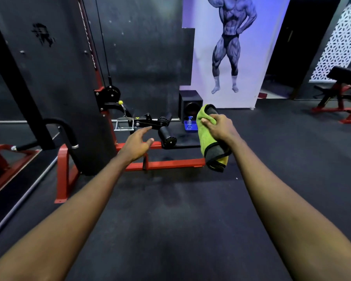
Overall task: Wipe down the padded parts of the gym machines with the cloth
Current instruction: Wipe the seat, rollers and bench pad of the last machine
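Two hands reach over the matte rubber floor (180, 220): the left hand (137, 141) hangs loose and empty near a black cylindrical pad (166, 137). Rightward, the right hand (219, 128) clutches a folded, fuzzy green-and-grey cloth (204, 138) in midair.

Both forearms (85, 199) are bare skin along their whole visible length behind the fingers (145, 130), and the left hand (137, 144) and right hand (221, 128) are bare too.
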A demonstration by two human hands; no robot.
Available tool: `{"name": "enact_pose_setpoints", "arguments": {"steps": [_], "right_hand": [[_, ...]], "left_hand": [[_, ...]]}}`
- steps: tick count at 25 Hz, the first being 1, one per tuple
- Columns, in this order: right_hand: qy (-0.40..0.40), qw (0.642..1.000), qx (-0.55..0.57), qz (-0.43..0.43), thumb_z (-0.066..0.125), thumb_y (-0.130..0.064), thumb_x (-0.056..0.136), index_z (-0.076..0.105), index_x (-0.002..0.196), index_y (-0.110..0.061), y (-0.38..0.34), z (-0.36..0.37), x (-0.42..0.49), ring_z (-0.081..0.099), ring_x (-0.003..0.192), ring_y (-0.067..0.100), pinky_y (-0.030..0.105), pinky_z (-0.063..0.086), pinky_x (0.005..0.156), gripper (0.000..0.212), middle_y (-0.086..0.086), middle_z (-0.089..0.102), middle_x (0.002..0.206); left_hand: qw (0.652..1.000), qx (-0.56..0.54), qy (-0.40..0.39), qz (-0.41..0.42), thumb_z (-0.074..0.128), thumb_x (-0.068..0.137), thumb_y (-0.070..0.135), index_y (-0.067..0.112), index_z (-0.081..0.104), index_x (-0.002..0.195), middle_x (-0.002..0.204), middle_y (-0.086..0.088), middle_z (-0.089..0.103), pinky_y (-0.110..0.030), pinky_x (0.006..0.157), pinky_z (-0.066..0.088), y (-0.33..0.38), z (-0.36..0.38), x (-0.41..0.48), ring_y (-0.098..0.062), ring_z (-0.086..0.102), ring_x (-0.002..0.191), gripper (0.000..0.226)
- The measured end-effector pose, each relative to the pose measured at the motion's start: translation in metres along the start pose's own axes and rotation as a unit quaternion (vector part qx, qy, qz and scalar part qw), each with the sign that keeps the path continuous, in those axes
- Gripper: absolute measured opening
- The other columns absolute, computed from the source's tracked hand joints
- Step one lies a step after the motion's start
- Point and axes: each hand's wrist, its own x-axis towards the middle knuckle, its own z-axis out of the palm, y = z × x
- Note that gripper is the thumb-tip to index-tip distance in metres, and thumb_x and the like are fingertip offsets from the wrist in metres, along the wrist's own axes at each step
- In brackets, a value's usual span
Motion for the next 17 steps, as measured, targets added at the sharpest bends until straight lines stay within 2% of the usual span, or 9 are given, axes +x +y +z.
{"name": "enact_pose_setpoints", "arguments": {"steps": [4, 9, 11, 14, 17], "right_hand": [[-0.012, 1.000, 0.002, -0.016, 0.061, -0.047, 0.098, 0.070, 0.125, -0.019, 0.034, -0.007, 0.066, 0.061, 0.115, 0.038, 0.037, 0.047, 0.091, 0.040, 0.017, 0.068, 0.120], [-0.040, 0.998, 0.004, -0.042, 0.060, -0.044, 0.100, 0.073, 0.118, -0.018, 0.071, 0.018, 0.158, 0.063, 0.105, 0.038, 0.029, 0.040, 0.077, 0.035, 0.017, 0.069, 0.109], [-0.042, 0.998, 0.000, -0.047, 0.060, -0.044, 0.099, 0.074, 0.115, -0.017, 0.081, 0.032, 0.198, 0.063, 0.102, 0.037, 0.028, 0.037, 0.074, 0.034, 0.017, 0.069, 0.103], [-0.049, 0.997, -0.008, -0.051, 0.061, -0.045, 0.098, 0.074, 0.109, -0.017, 0.093, 0.055, 0.258, 0.063, 0.094, 0.036, 0.029, 0.035, 0.071, 0.034, 0.007, 0.060, 0.087], [-0.059, 0.997, -0.018, -0.045, 0.061, -0.048, 0.098, 0.074, 0.111, -0.016, 0.102, 0.075, 0.322, 0.063, 0.091, 0.034, 0.030, 0.036, 0.070, 0.037, 0.006, 0.059, 0.084]], "left_hand": [[1.000, 0.011, 0.024, -0.016, 0.062, 0.097, 0.019, 0.016, 0.048, 0.149, 0.152, -0.007, 0.049, -0.020, 0.107, 0.029, 0.013, 0.019, 0.057, -0.021, 0.045, 0.139, 0.054], [0.999, 0.019, 0.028, -0.034, 0.062, 0.097, 0.020, 0.017, 0.048, 0.149, 0.149, -0.005, 0.052, -0.023, 0.110, 0.031, 0.004, 0.043, 0.140, -0.019, 0.047, 0.138, 0.054], [0.998, 0.024, 0.036, -0.037, 0.063, 0.097, 0.019, 0.015, 0.048, 0.148, 0.148, -0.006, 0.053, -0.020, 0.107, 0.030, -0.006, 0.051, 0.179, -0.020, 0.048, 0.136, 0.054], [0.998, 0.024, 0.047, -0.032, 0.063, 0.097, 0.018, 0.012, 0.048, 0.148, 0.149, -0.009, 0.052, -0.022, 0.111, 0.030, -0.024, 0.064, 0.236, -0.022, 0.047, 0.138, 0.054], [0.998, 0.028, 0.044, -0.042, 0.063, 0.097, 0.017, 0.012, 0.049, 0.147, 0.146, -0.011, 0.054, -0.018, 0.106, 0.029, -0.045, 0.077, 0.296, -0.023, 0.049, 0.135, 0.053]]}}
